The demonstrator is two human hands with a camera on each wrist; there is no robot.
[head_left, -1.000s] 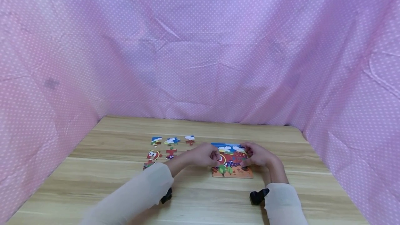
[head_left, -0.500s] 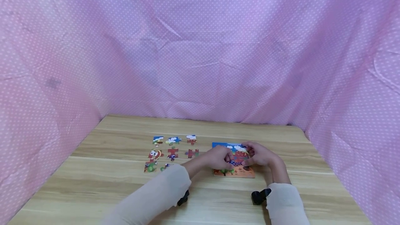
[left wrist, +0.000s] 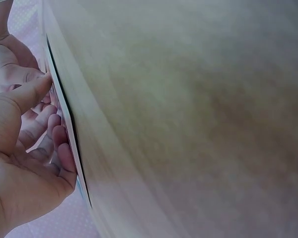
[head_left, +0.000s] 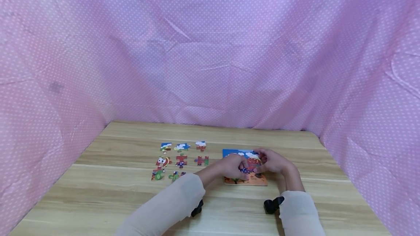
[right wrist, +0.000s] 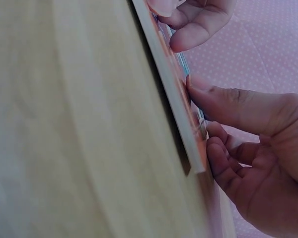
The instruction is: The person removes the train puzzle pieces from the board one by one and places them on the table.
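Observation:
A jigsaw puzzle board [head_left: 256, 181] with a bright cartoon picture lies on the wooden table in the head view. My left hand [head_left: 232, 166] lies over its left and middle part, hiding some of the picture. In the left wrist view, that hand's thumb tip [left wrist: 46, 78] touches the board near its edge and the other fingers are bent over its face. My right hand [head_left: 271, 163] is at the board's right side, thumb and forefinger spread apart. The right wrist view shows the right thumb [right wrist: 201, 87] on the picture, with the bent fingers close beside the edge.
Left of the board, loose jigsaw pieces lie in spaced rows, among them a face piece [head_left: 162, 161], a cloud piece [head_left: 182, 147] and a red piece [head_left: 202, 160]. My left sleeve [head_left: 174, 199] covers table near the lowest row. A pink dotted curtain [head_left: 210, 65] surrounds the table [head_left: 137, 134].
My left hand has moved right, from the board's left edge to over its middle, uncovering loose pieces on the left. The right hand has stayed nearly still at the board's right side.

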